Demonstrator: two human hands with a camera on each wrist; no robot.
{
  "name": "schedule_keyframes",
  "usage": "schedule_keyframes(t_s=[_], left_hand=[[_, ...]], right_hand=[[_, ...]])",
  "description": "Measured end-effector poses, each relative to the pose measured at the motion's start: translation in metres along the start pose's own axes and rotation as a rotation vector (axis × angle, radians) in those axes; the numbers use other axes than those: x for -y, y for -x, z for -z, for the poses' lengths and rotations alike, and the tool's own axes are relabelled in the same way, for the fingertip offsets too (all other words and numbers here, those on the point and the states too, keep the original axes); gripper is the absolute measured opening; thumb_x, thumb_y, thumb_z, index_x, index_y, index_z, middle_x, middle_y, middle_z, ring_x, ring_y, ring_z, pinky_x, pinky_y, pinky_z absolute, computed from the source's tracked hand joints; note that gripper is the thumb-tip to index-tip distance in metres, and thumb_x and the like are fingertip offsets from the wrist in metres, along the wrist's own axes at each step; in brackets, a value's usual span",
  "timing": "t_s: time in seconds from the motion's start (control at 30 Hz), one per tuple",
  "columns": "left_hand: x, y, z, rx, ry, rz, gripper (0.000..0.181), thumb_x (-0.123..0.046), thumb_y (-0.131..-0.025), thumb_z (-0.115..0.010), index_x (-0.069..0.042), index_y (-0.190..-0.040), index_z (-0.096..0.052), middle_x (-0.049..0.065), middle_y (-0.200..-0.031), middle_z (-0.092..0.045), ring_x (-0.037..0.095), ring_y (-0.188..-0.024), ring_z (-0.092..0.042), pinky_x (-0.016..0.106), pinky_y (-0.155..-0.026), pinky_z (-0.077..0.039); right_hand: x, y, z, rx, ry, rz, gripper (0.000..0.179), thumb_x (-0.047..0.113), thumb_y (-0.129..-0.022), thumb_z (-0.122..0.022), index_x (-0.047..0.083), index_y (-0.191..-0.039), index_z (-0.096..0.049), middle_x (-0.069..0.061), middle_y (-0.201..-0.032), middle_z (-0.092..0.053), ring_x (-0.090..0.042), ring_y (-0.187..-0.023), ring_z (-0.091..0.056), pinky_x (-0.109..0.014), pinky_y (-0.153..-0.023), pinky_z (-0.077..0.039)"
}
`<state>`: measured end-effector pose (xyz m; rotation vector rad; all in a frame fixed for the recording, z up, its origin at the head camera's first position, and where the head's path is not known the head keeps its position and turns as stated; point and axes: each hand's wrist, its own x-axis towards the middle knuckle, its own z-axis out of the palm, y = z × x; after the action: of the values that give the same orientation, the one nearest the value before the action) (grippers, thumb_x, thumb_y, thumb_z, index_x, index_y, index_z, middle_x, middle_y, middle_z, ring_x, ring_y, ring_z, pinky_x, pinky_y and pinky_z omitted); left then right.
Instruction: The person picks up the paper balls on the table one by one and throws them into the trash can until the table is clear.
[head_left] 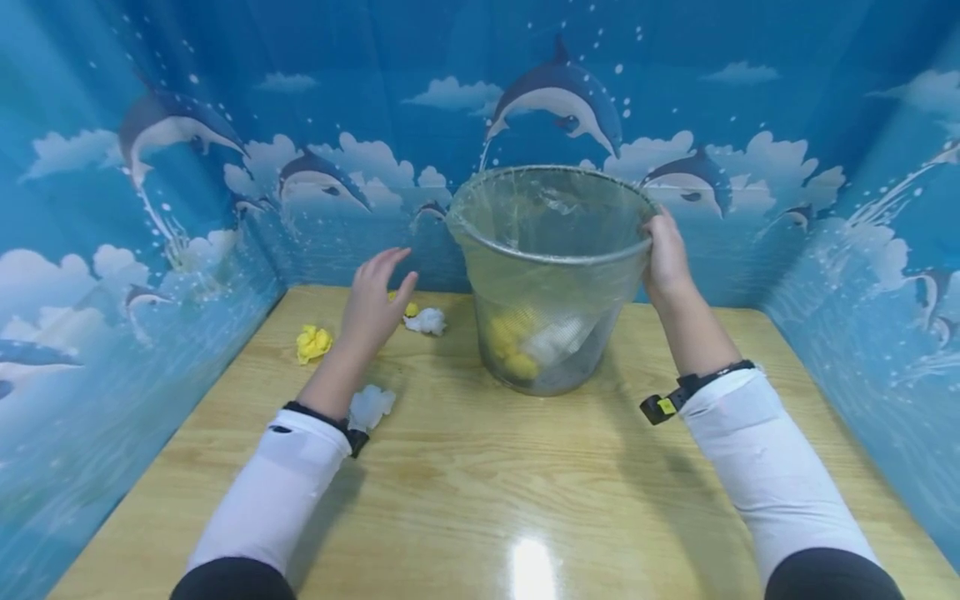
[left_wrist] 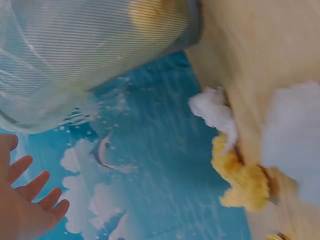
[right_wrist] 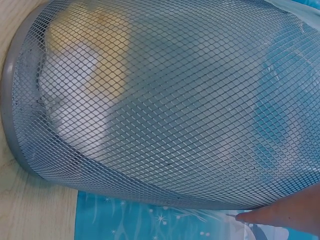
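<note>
A grey mesh wastebasket (head_left: 555,267), lined with a clear plastic bag, stands toward the back of the table. Crumpled yellow and white paper shows through its mesh in the right wrist view. My right hand (head_left: 666,254) grips the basket's rim at the right side. To the left of the basket my left hand (head_left: 375,300) is raised above the table, fingers spread and holding nothing. Under and around it lie a yellow crumpled paper (head_left: 313,343), a white crumpled paper (head_left: 426,322) with a bit of yellow behind it, and another white crumpled paper (head_left: 371,407) beside the wrist.
The wooden table (head_left: 480,483) carries everything. A blue curtain (head_left: 420,75) printed with dolphins and clouds encloses its back and both sides. Dark straps circle both wrists, and a small black device (head_left: 660,408) hangs at the right one.
</note>
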<state>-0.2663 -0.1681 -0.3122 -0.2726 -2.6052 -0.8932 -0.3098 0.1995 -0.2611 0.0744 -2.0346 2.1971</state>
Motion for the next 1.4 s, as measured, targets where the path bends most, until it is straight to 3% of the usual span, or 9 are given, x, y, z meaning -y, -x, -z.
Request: schedule_keyframes(t_s=[0.27, 0.57, 0.67, 0.8, 1.07, 1.27, 1.4], left_hand=[[0.028, 0.015, 0.003, 0.12, -0.089, 0.036, 0.055, -0.039, -0.101, -0.045, -0.013, -0.149, -0.037, 0.016, -0.154, -0.032, 0.039, -0.143, -0.026, 0.057, -0.115, -0.023], [0.055, 0.029, 0.014, 0.419, -0.165, 0.01, 0.061, -0.045, -0.1, -0.045, -0.011, -0.15, -0.036, 0.023, -0.155, -0.027, 0.045, -0.142, -0.022, 0.063, -0.112, -0.022], [0.059, 0.033, 0.016, 0.487, -0.196, -0.013, 0.063, -0.045, -0.099, -0.047, -0.01, -0.15, -0.034, 0.026, -0.154, -0.027, 0.048, -0.142, -0.022, 0.064, -0.112, -0.02], [0.063, 0.039, 0.016, 0.527, -0.194, -0.03, 0.064, -0.041, -0.099, -0.049, -0.007, -0.15, -0.033, 0.028, -0.153, -0.028, 0.049, -0.14, -0.023, 0.064, -0.112, -0.02], [0.069, 0.055, 0.006, 0.661, -0.171, -0.039, 0.067, -0.043, -0.098, -0.051, -0.002, -0.148, -0.035, 0.031, -0.15, -0.031, 0.051, -0.137, -0.029, 0.062, -0.11, -0.026], [0.071, 0.061, 0.006, 0.799, -0.174, -0.039, 0.078, -0.04, -0.089, -0.066, 0.0, -0.148, -0.034, 0.033, -0.149, -0.03, 0.053, -0.136, -0.028, 0.063, -0.109, -0.027], [0.074, 0.062, 0.005, 0.854, -0.155, -0.038, 0.09, -0.037, -0.082, -0.075, 0.0, -0.15, -0.029, 0.032, -0.151, -0.027, 0.054, -0.137, -0.025, 0.064, -0.11, -0.025]], right_hand=[[-0.001, 0.0, -0.001, 0.005, -0.007, 0.004, 0.07, 0.017, -0.091, -0.025, 0.013, -0.157, 0.0, 0.002, -0.164, 0.003, -0.019, -0.148, -0.008, -0.034, -0.116, -0.014], [0.0, -0.001, -0.002, 0.013, -0.014, 0.015, 0.068, 0.016, -0.092, -0.025, 0.013, -0.157, -0.003, 0.001, -0.163, -0.002, -0.022, -0.146, -0.012, -0.037, -0.12, -0.013], [0.0, -0.001, -0.002, 0.017, -0.013, 0.026, 0.067, 0.016, -0.092, -0.025, 0.013, -0.157, -0.005, 0.0, -0.163, -0.005, -0.025, -0.145, -0.015, -0.038, -0.119, -0.015], [0.0, -0.001, -0.002, 0.01, -0.01, 0.023, 0.068, 0.016, -0.092, -0.025, 0.013, -0.157, -0.005, 0.0, -0.163, -0.004, -0.024, -0.144, -0.015, -0.038, -0.118, -0.016], [0.0, 0.0, 0.0, 0.0, -0.013, -0.002, 0.069, 0.017, -0.093, -0.026, 0.014, -0.157, -0.003, 0.003, -0.164, 0.001, -0.02, -0.145, -0.012, -0.034, -0.116, -0.016], [-0.001, 0.001, 0.0, 0.009, 0.011, 0.001, 0.068, 0.018, -0.093, -0.026, 0.014, -0.157, -0.004, 0.0, -0.163, 0.0, -0.022, -0.143, -0.014, -0.035, -0.115, -0.016], [0.0, 0.0, 0.001, 0.018, 0.013, 0.004, 0.068, 0.019, -0.093, -0.026, 0.015, -0.157, -0.005, 0.001, -0.163, -0.001, -0.022, -0.143, -0.014, -0.036, -0.116, -0.016]])
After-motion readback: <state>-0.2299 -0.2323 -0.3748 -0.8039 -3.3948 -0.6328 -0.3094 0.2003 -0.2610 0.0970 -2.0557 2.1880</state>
